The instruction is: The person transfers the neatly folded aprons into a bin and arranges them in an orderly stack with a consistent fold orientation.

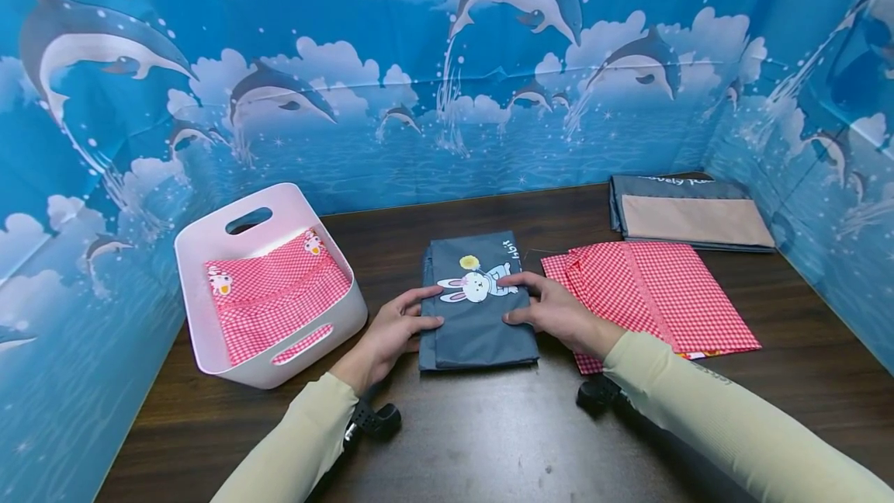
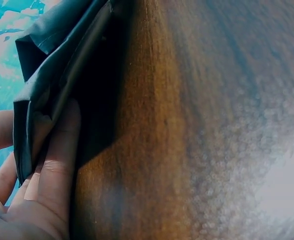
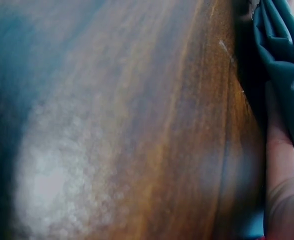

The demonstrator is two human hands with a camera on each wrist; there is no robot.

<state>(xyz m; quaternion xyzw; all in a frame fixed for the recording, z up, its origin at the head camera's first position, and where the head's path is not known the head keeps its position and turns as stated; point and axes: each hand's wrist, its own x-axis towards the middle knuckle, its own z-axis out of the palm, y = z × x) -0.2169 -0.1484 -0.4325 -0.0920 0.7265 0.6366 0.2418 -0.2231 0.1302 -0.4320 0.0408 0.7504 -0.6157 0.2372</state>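
A folded dark grey cloth [image 1: 482,336] with a white rabbit print sits in the middle of the table in the head view. My left hand [image 1: 393,332] grips its left edge; in the left wrist view, fingers [image 2: 57,170] reach beneath the layered folds of the cloth [image 2: 42,75]. On the opposite edge, my right hand [image 1: 559,313] pinches the same cloth, with fingertips on top near the print. The right wrist view has one finger [image 3: 279,155] running under the cloth [image 3: 282,75], which is lifted slightly off the table there. Part of each hand is hidden by the fabric.
A white bin [image 1: 279,204] with handle holes stands at left, holding a folded red gingham cloth [image 1: 279,293]. Another red gingham cloth [image 1: 687,293] lies right, beside my right forearm. Behind it is a folded grey cloth with a beige panel [image 1: 691,220]. A dolphin-print curtain [image 1: 391,146] borders the table [image 1: 482,441].
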